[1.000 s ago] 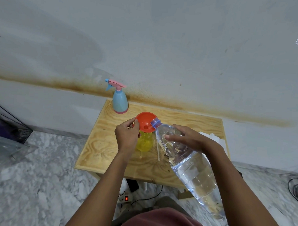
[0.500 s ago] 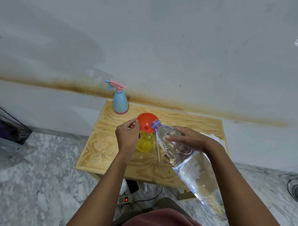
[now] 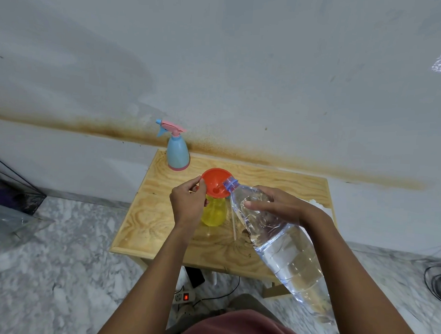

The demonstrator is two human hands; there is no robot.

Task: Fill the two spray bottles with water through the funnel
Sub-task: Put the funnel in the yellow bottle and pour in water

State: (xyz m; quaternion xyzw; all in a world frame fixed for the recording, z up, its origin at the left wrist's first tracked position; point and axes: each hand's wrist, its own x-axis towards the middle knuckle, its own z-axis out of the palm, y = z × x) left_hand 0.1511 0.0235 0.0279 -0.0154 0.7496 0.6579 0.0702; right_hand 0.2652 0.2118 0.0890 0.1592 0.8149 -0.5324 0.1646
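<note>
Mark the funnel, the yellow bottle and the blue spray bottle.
funnel [image 3: 214,181]: head view, inside of its orange bowl.
yellow bottle [image 3: 214,214]: head view, middle of its body.
blue spray bottle [image 3: 178,154]: head view, middle of its blue body.

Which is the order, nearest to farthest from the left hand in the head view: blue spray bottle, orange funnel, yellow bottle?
1. Orange funnel: the left hand pinches its rim.
2. Yellow bottle: beside the hand, under the funnel.
3. Blue spray bottle: farthest, at the back.
</note>
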